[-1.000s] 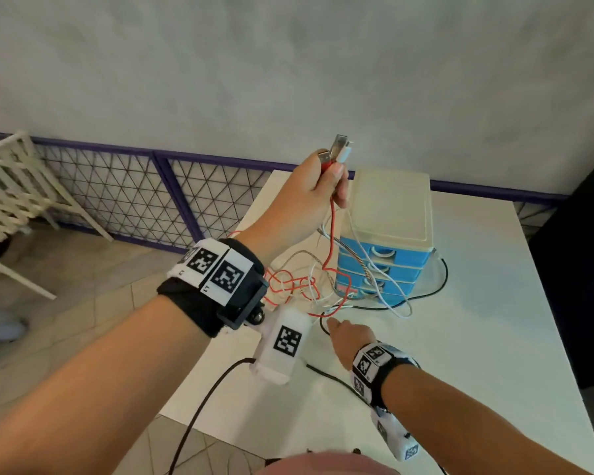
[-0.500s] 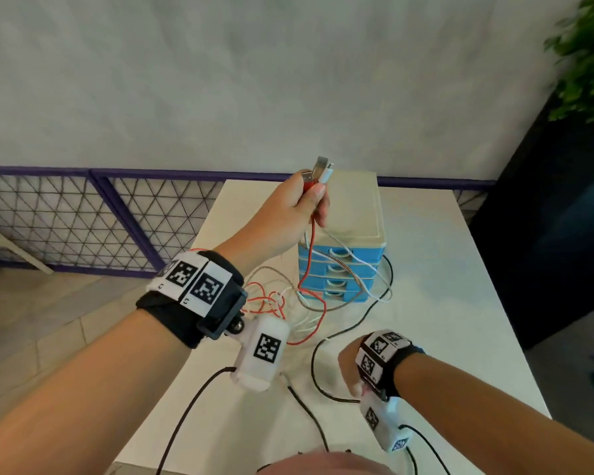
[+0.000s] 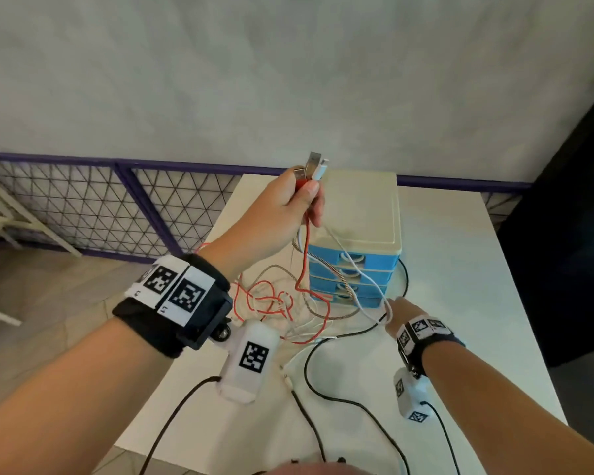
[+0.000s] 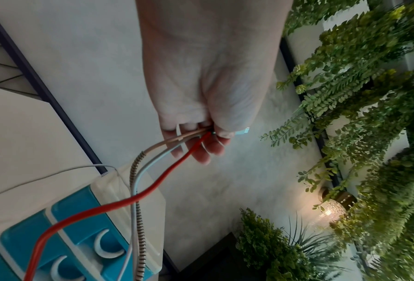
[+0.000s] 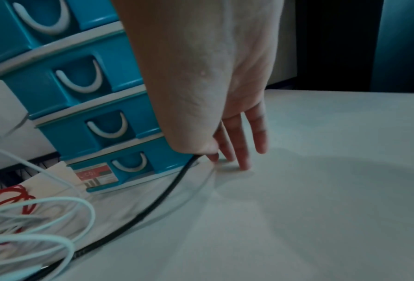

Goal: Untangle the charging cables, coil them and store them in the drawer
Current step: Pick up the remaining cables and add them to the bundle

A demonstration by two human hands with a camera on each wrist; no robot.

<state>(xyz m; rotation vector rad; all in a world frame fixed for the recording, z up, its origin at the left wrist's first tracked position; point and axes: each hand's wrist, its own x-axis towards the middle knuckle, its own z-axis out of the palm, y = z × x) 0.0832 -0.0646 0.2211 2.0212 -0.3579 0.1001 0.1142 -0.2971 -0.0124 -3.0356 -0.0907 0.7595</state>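
a café-like terrace or lounge. white table [image 3: 460, 255] at 12 o'clock, purple mesh railing [image 3: 117, 207] at 10, hanging greenery [image 4: 369, 95], glass lamp [image 4: 333, 209].

- Bare forearms, no sleeves
- Black wristbands [image 3: 172, 310] carrying white panels with black square-code markers
- White camera pods [image 3: 249, 361] under each wrist, trailing thin black leads

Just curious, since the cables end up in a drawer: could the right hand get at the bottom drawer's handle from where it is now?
Probably yes. The right hand rests beside the bottom drawer's handle, nothing between them; only the black cable runs under that corner.
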